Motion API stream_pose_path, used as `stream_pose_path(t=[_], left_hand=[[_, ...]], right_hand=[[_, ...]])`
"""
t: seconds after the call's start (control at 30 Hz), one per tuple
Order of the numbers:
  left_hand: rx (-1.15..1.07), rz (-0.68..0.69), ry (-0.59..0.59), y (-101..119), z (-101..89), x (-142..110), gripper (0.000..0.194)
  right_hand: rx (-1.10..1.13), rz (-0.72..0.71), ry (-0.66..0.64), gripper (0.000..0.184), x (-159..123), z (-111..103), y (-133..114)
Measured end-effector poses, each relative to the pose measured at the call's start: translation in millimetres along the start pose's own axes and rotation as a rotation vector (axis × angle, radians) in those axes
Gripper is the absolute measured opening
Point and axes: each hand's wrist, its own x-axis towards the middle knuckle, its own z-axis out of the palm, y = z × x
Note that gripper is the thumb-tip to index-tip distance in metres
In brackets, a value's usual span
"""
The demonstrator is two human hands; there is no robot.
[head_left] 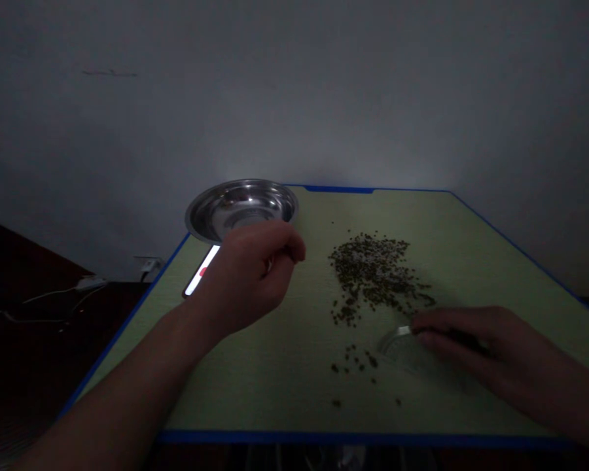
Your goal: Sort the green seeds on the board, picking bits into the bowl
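My left hand (250, 275) hovers over the left part of the green table (285, 366), just in front of a steel bowl (241, 208). Its fingers are curled into a pinch; what they hold is too small to see. My right hand (476, 340) lies low on the table at the right, fingers closed on the rim of a small clear glass or jar (397, 343) lying on its side. A heap of small dark green beans (375, 271) is spread across the table's middle, with a few strays (356, 360) near the glass.
A phone (201, 271) with a lit screen lies at the table's left edge, partly behind my left hand. The table has a blue rim and stands against a pale wall. Cables and a plug lie on the dark floor to the left.
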Motion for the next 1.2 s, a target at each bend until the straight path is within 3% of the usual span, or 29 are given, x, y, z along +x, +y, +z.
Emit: stream_pose_path(t=[0.43, 0.67, 1.0, 1.2], left_hand=[[0.004, 0.007, -0.003, 0, -1.0, 0, 0.021], [-0.002, 0.006, 0.001, 1, -1.2, 0, 0.021], [0.002, 0.021, -0.002, 0, -1.1, -1, 0.021], [-0.005, 0.017, -0.001, -1, -0.4, -1, 0.021]], right_hand=[[0.034, -0.048, -0.063, 0.026, 18, 5, -16], [-0.008, -0.074, -0.025, 0.03, 24, 10, -26], [-0.019, -0.025, 0.083, 0.027, 11, 5, -8], [-0.051, -0.008, 0.104, 0.029, 17, 6, -5]])
